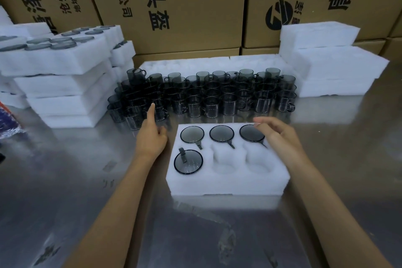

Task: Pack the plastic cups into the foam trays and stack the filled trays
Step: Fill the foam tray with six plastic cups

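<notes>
Cartons (187,6) printed "有限公司" are standing behind the table (65,180). The tray (228,183), mid-table, is holding four cups (188,161). The left hand (152,137) is pointing, empty; the right hand (276,132) is hovering relaxed, empty. Loose mugs (206,95) are crowding behind.

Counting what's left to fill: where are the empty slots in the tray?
In the foam tray, front row, middle and right, beside the front-left cup.
</notes>
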A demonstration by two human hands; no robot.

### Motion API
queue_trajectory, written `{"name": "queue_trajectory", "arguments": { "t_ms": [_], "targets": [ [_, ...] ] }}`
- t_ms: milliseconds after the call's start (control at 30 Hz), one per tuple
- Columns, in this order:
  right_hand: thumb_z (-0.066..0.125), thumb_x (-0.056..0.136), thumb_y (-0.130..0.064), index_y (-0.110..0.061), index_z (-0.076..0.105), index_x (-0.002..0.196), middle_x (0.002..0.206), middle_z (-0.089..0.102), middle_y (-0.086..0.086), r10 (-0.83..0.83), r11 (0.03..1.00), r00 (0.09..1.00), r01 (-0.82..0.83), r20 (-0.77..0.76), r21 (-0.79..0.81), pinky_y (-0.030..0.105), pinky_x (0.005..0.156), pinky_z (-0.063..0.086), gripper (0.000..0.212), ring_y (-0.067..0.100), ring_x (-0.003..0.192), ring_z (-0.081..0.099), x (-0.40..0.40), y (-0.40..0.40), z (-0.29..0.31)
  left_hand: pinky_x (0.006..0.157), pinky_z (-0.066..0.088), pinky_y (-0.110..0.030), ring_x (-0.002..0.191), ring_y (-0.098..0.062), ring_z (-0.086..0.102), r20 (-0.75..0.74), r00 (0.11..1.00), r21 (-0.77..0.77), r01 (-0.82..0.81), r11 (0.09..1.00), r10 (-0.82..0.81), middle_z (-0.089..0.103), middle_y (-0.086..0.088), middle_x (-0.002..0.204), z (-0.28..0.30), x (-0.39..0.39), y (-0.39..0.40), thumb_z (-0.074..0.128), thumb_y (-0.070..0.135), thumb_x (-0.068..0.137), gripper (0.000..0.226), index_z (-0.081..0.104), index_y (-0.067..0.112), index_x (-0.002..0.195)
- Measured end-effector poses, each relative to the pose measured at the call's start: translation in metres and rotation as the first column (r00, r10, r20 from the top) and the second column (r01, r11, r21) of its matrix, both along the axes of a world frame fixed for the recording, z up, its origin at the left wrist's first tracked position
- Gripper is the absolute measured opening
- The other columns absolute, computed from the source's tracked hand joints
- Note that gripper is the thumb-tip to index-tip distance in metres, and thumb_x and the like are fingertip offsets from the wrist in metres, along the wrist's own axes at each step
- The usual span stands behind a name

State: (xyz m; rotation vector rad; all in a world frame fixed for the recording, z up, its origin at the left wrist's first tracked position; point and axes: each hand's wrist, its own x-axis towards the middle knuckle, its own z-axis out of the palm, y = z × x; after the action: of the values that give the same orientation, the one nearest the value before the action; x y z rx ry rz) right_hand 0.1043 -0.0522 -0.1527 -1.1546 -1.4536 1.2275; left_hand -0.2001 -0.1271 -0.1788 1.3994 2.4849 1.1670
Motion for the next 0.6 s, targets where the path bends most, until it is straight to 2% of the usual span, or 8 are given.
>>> {"name": "queue_trajectory", "arguments": {
  "t_ms": [67, 133, 267, 367, 500, 600],
  "targets": [
    [0.068, 0.091, -0.025, -0.031, 0.075, 0.097, 0.091, 0.071, -0.009, 0.007, 1.0, 1.0, -0.007, 0.011, -0.004, 0.001, 0.052, 0.04, 0.011, -0.014, 0.061, 0.057, 0.0, 0.001, 0.001, 0.054, 0.037, -0.034, 0.062, -0.022, 0.05, -0.091, 0.995, -0.062, -0.044, 0.997, 0.039, 0.052, -0.007, 0.069, 0.003, 0.001, 0.007, 0.046, 0.011, 0.099, 0.072, 0.01, 0.024, 0.159],
    [0.068, 0.091, -0.026, -0.032, 0.075, 0.096, 0.094, 0.071, -0.011, 0.007, 1.0, 1.0, -0.007, 0.017, -0.012, 0.001, 0.052, 0.04, 0.01, -0.015, 0.064, 0.058, 0.0, 0.002, 0.001, 0.058, 0.039, -0.036, 0.063, -0.025, 0.051, -0.161, 0.982, -0.094, -0.113, 0.989, 0.097, 0.051, -0.004, 0.064, 0.005, 0.0, 0.012, 0.044, 0.014, 0.1, 0.066, 0.015, 0.024, 0.158],
    [0.069, 0.091, -0.028, -0.034, 0.074, 0.095, 0.095, 0.071, -0.012, 0.02, 1.0, 0.999, -0.02, 0.04, -0.008, 0.001, 0.051, 0.039, 0.009, -0.017, 0.066, 0.058, 0.0, 0.002, 0.001, 0.062, 0.04, -0.035, 0.066, -0.027, 0.056, -0.114, 0.986, -0.03, -0.124, 0.992, 0.12, 0.058, -0.006, 0.066, 0.002, -0.006, 0.017, 0.049, 0.014, 0.098, 0.046, 0.04, 0.024, 0.142],
    [0.069, 0.09, -0.029, -0.034, 0.075, 0.092, 0.095, 0.071, -0.013, 0.012, 1.0, 0.999, -0.012, 0.037, -0.008, 0.001, 0.051, 0.039, 0.008, -0.016, 0.066, 0.058, 0.0, 0.002, 0.002, 0.066, 0.041, -0.036, 0.076, -0.03, 0.057, -0.077, 0.993, 0.045, -0.082, 0.996, 0.085, 0.058, -0.005, 0.076, -0.001, -0.009, 0.017, 0.053, 0.016, 0.098, 0.024, 0.049, 0.021, 0.121],
    [0.069, 0.09, -0.028, -0.032, 0.075, 0.093, 0.098, 0.072, -0.01, 0.016, 1.0, 0.999, -0.016, 0.038, 0.005, 0.002, 0.052, 0.04, 0.008, -0.016, 0.067, 0.058, 0.0, 0.001, 0.004, 0.07, 0.044, -0.038, 0.077, -0.026, 0.053, -0.074, 0.994, 0.064, -0.077, 0.995, 0.081, 0.048, -0.008, 0.102, 0.0, -0.006, 0.016, 0.054, 0.021, 0.1, 0.014, 0.053, 0.019, 0.114],
    [0.069, 0.09, -0.026, -0.032, 0.073, 0.094, 0.104, 0.071, -0.011, 0.023, 0.999, 0.998, -0.026, 0.06, 0.04, 0.002, 0.061, 0.043, 0.008, -0.012, 0.087, 0.062, 0.0, -0.001, 0.006, 0.078, 0.052, -0.044, 0.078, -0.025, 0.054, -0.027, 0.997, 0.107, -0.063, 0.992, 0.066, 0.037, -0.005, 0.111, 0.005, 0.002, 0.009, 0.057, 0.021, 0.099, 0.016, 0.055, 0.016, 0.114]
  ]
}}
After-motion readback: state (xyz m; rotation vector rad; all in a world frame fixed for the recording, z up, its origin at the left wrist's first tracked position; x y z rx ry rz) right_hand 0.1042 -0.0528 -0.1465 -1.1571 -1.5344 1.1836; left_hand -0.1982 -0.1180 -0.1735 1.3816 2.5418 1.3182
